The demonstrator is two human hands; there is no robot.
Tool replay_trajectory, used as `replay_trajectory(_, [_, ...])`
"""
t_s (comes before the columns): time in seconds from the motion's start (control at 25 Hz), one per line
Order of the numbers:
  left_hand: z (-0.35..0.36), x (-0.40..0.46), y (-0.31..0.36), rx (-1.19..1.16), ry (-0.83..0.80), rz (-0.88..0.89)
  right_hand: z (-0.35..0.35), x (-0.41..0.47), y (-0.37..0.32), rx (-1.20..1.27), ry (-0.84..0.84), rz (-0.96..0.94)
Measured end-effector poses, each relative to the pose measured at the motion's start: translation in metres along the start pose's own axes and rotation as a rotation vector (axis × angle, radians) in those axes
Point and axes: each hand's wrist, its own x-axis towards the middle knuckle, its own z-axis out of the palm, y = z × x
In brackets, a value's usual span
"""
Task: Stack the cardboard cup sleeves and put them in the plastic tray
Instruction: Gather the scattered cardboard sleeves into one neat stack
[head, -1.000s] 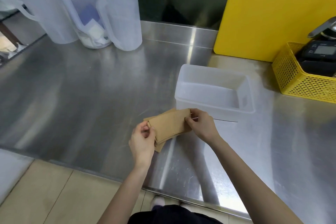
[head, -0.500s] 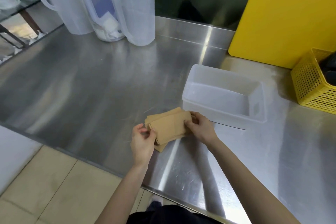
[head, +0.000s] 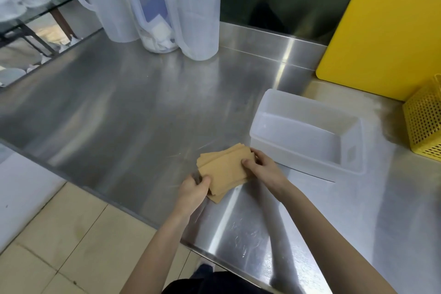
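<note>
We are squaring up the cardboard cup sleeves on the steel counter, our left hand pinching the near corner and our right hand clamped on the far end. The edges look fanned, so next we judge they need aligning, then lifting into the empty plastic tray just beside them.

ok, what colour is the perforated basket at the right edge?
Yellow; the perforated basket shows best in the head view, beside the clear plastic tray.
</note>
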Motion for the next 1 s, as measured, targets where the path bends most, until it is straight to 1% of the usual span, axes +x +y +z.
replay_trajectory(0.16, [0.001, 0.000, -0.002, -0.006, -0.054, 0.032, 0.002, 0.004, -0.005, -0.043, -0.067, 0.021])
replay_trajectory(0.28, [0.001, -0.001, -0.002, -0.088, -0.081, 0.021, 0.003, 0.006, -0.005, -0.070, -0.085, 0.033])
replay_trajectory(0.36, [0.001, -0.002, -0.001, -0.094, -0.118, 0.029, 0.003, 0.006, -0.005, -0.099, -0.099, 0.036])
replay_trajectory(0.52, [-0.002, 0.002, -0.003, -0.032, -0.210, 0.040, 0.003, 0.006, -0.004, -0.146, -0.118, 0.020])
replay_trajectory(0.68, [-0.001, 0.007, -0.007, 0.050, -0.243, 0.059, 0.003, 0.009, 0.002, -0.137, -0.107, 0.016])
replay_trajectory(0.88, [0.000, 0.011, -0.009, 0.139, -0.257, 0.057, 0.005, 0.013, 0.006, -0.189, -0.097, 0.053])
replay_trajectory(1.0, [0.002, 0.012, -0.014, 0.164, -0.230, 0.055, 0.006, 0.015, 0.007, -0.186, -0.110, 0.060])
